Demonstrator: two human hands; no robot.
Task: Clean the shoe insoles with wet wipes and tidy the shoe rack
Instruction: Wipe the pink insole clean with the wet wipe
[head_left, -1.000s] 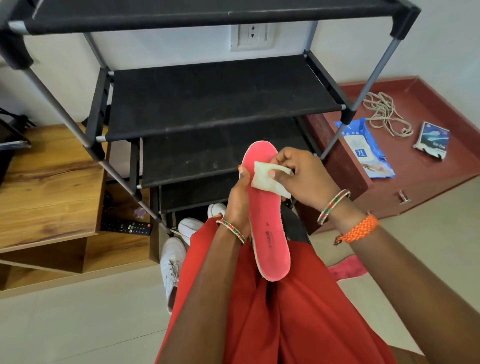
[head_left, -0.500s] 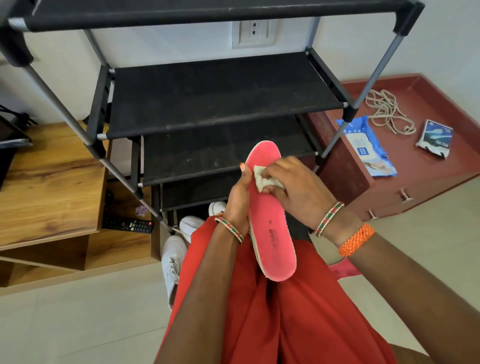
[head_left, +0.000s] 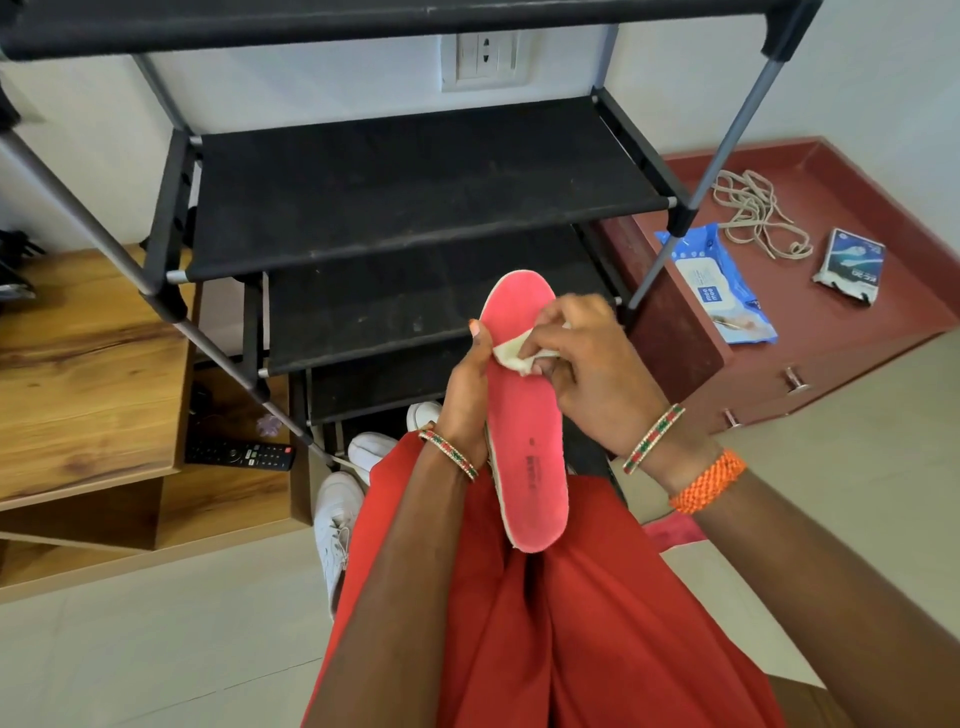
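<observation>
A black shoe rack (head_left: 415, 192) fills the frame before us, its top tier cut off by the upper edge and its lowest shelves largely hidden behind our hands. To its left stands a wooden cabinet (head_left: 88, 353) with a remote control (head_left: 240, 455) in its open shelf; to its right, a maroon cabinet (head_left: 831, 332) carries a blue pack of wet wipes (head_left: 719, 291), partly crossed by a rack pole, beside a coil of cord (head_left: 756, 215) and a small packet (head_left: 849, 265) whose print we cannot read. White sneakers (head_left: 337, 514) on the floor are half covered by our red garment (head_left: 571, 623). Over our lap, our left hand (head_left: 465, 395) grasps the pink insole (head_left: 524, 415) along its edge, toe end pointing at the rack. Our right hand (head_left: 587, 364), slightly blurred, pinches a crumpled wet wipe (head_left: 511, 353) against the insole's forefoot. The dark lettering near the heel is illegible.
</observation>
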